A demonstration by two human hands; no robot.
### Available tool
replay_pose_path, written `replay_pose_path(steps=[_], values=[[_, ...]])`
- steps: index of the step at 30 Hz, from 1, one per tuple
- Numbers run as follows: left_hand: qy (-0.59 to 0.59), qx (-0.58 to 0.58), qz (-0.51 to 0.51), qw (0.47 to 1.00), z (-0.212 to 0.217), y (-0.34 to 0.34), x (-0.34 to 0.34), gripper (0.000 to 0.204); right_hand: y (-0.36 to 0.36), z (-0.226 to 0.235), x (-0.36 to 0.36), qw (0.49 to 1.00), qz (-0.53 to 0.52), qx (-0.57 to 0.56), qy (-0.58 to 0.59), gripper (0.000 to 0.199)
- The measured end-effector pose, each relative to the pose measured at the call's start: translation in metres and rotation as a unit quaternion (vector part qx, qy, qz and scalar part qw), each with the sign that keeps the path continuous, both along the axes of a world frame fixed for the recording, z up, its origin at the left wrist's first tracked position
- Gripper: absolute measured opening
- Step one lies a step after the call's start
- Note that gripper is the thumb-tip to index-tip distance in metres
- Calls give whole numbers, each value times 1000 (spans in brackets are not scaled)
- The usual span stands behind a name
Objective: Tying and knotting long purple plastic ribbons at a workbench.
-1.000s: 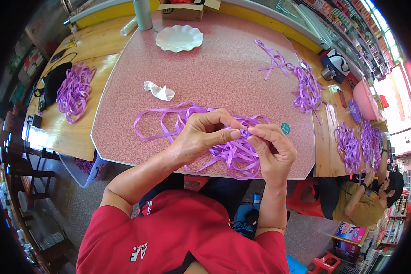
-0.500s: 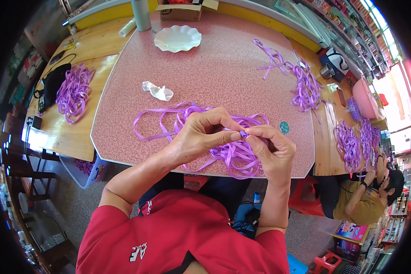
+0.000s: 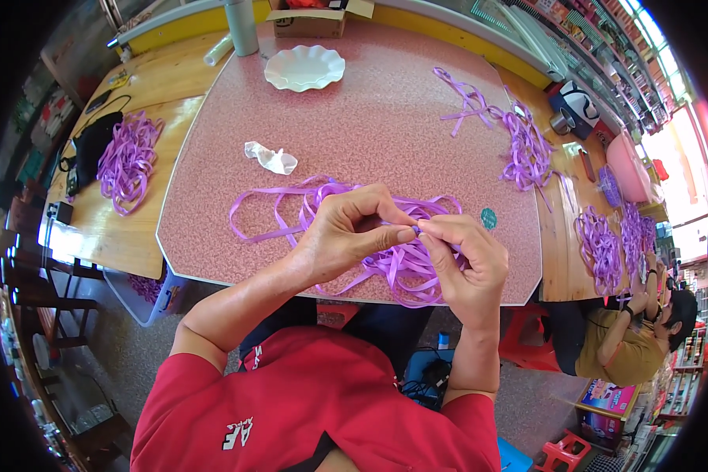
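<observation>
My left hand [image 3: 350, 228] and my right hand [image 3: 472, 263] meet fingertip to fingertip over the near part of the pink table. Thumb and forefinger of each are pinched on a small purple bit of ribbon [image 3: 417, 230], mostly hidden by the fingertips. Beneath them a loose, tangled heap of purple ribbon [image 3: 407, 277] spreads over the tabletop, with long loops [image 3: 248, 234] lying out to the left. Whether the pinched bit runs into that heap is hidden.
Farther back lie a crumpled white tissue [image 3: 271, 158] and a scalloped white dish [image 3: 304, 68]. More purple ribbon lies to the left [image 3: 128, 161] and right [image 3: 527, 145]. A grey-green bottle [image 3: 242, 30] stands beside a cardboard box [image 3: 310, 23]. Another person [image 3: 625, 338] sits at right, handling ribbon.
My right fingertips have closed in over the purple bit, so less of it shows. The right hand has tilted slightly; my left hand has barely moved.
</observation>
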State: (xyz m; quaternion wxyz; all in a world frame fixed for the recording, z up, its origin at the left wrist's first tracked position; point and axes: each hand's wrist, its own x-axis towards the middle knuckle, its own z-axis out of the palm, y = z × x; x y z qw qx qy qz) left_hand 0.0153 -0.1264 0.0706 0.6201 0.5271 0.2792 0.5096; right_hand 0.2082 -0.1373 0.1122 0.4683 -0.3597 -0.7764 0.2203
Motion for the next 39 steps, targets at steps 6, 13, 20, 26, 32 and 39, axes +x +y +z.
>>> replay_pose_path(steps=[6,13,20,26,32,39], values=[[61,104,92,988,0,-6,5,9,1,-10,-8,997,-25,74,21,14],[166,299,207,917,-4,-3,7,13,-8,-21,-15,970,-2,-139,198,11],[75,164,112,977,1,-1,7,11,-3,-33,-7,939,25,-217,266,17],[-9,107,71,992,-18,-1,5,10,-9,-28,-11,959,12,-180,218,19],[-25,106,63,992,-19,0,6,10,-3,-33,-2,988,11,-81,131,15],[-56,82,60,993,-21,1,15,6,-2,-35,-5,975,28,-113,190,10]])
